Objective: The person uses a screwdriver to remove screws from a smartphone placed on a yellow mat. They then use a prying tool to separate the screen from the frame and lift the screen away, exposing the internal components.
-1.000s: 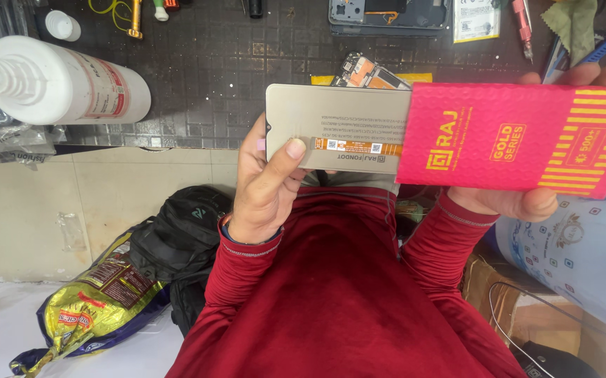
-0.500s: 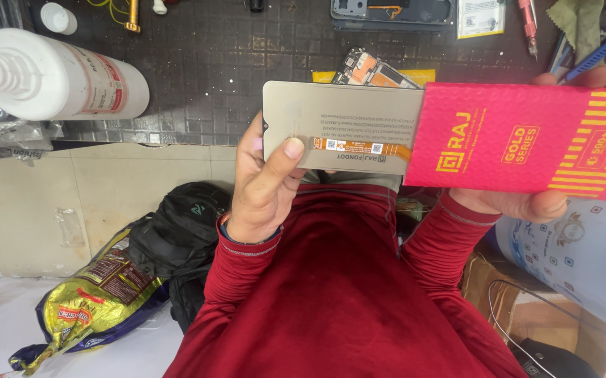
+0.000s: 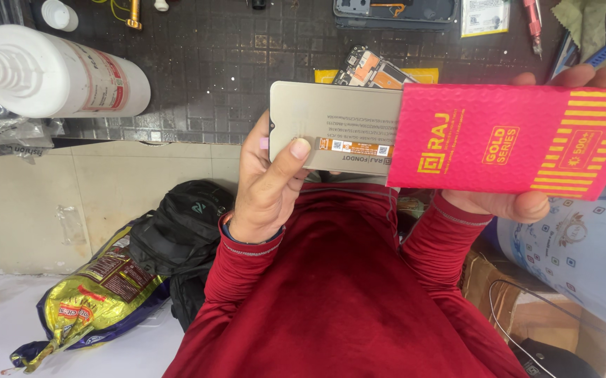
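While your left hand (image 3: 268, 189) pinches the grey display panel (image 3: 334, 126), half-drawn from the pink sleeve (image 3: 513, 140) clasped in your right hand (image 3: 506, 203), pull it straight and level.

We see a dark gridded surface (image 3: 233, 63) carrying a large white bottle (image 3: 58, 73) lying on its side at one end, a small white cap (image 3: 59, 14) near it, an opened phone body (image 3: 394, 10), a green cloth (image 3: 586, 19), and a bare phone frame (image 3: 373, 68) on a yellow packet (image 3: 425, 74).

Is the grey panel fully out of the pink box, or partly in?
Partly in: the grey panel has its right end hidden inside the pink box.
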A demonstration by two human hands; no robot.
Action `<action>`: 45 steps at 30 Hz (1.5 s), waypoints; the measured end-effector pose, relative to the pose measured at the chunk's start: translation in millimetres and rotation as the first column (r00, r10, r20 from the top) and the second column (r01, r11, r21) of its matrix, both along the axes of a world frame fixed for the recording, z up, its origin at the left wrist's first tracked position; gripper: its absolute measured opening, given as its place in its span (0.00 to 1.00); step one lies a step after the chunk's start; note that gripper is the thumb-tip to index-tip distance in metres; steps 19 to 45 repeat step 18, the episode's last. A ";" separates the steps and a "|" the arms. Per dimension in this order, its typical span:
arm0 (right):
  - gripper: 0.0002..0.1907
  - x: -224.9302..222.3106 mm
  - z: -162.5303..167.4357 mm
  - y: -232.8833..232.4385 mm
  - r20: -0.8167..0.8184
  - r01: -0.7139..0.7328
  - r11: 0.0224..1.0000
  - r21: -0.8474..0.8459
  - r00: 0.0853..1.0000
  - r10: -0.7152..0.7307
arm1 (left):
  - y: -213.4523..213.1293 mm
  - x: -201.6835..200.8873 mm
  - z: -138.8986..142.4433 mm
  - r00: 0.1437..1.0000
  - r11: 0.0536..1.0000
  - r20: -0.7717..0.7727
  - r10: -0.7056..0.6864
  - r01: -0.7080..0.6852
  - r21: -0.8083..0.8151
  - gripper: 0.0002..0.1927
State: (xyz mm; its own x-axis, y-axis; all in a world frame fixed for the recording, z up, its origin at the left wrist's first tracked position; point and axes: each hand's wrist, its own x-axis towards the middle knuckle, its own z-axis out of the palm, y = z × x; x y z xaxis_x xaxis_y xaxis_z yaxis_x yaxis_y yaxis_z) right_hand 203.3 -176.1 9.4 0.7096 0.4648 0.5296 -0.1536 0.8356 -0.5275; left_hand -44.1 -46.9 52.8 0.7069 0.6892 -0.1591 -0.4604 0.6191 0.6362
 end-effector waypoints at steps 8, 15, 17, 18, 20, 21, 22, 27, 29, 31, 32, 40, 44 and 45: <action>0.54 -0.5 1.8 2.2 -0.023 0.079 0.997 -0.005 0.997 -0.079 | -2.8 2.0 -0.5 0.999 0.996 -0.011 0.036 -0.035 0.086 0.28; 0.51 -5.2 4.0 0.7 0.018 -0.264 0.962 0.070 0.965 0.263 | -3.5 1.5 1.3 0.998 0.995 -0.040 0.044 -0.040 0.094 0.25; 0.53 -5.3 4.6 2.9 -0.023 -0.233 0.969 0.078 0.972 0.235 | -3.9 1.3 1.2 0.998 0.993 -0.045 0.051 -0.046 0.105 0.23; 0.53 -1.4 8.2 1.3 -0.025 -0.234 0.969 0.076 0.971 0.237 | -4.2 0.8 1.2 0.997 0.993 -0.047 0.054 -0.049 0.112 0.23; 0.53 -1.4 8.2 1.3 -0.025 -0.234 0.969 0.076 0.971 0.237 | -4.2 0.8 1.2 0.997 0.993 -0.047 0.054 -0.049 0.112 0.23; 0.53 -1.4 8.2 1.3 -0.025 -0.234 0.969 0.076 0.971 0.237 | -4.2 0.8 1.2 0.997 0.993 -0.047 0.054 -0.049 0.112 0.23; 0.53 -1.4 8.2 1.3 -0.025 -0.234 0.969 0.076 0.971 0.237 | -4.2 0.8 1.2 0.997 0.993 -0.047 0.054 -0.049 0.112 0.23; 0.53 -1.4 8.2 1.3 -0.025 -0.234 0.969 0.076 0.971 0.237 | -4.2 0.8 1.2 0.997 0.993 -0.047 0.054 -0.049 0.112 0.23; 0.53 -1.4 8.2 1.3 -0.025 -0.234 0.969 0.076 0.971 0.237 | -4.2 0.8 1.2 0.997 0.993 -0.047 0.054 -0.049 0.112 0.23; 0.53 -1.4 8.2 1.3 -0.025 -0.234 0.969 0.076 0.971 0.237 | -4.2 0.8 1.2 0.997 0.993 -0.047 0.054 -0.049 0.112 0.23; 0.53 -1.4 8.2 1.3 -0.025 -0.234 0.969 0.076 0.971 0.237 | -4.2 0.8 1.2 0.997 0.993 -0.047 0.054 -0.049 0.112 0.23; 0.53 -1.4 8.2 1.3 -0.025 -0.234 0.969 0.076 0.971 0.237 | -4.2 0.8 1.2 0.997 0.993 -0.047 0.054 -0.049 0.112 0.23; 0.53 -1.4 8.2 1.3 -0.025 -0.234 0.969 0.076 0.971 0.237 | -4.2 0.8 1.2 0.997 0.993 -0.047 0.054 -0.049 0.112 0.23; 0.53 -1.4 8.2 1.3 -0.025 -0.234 0.969 0.076 0.971 0.237 | -4.2 0.8 1.2 0.997 0.993 -0.047 0.054 -0.049 0.112 0.23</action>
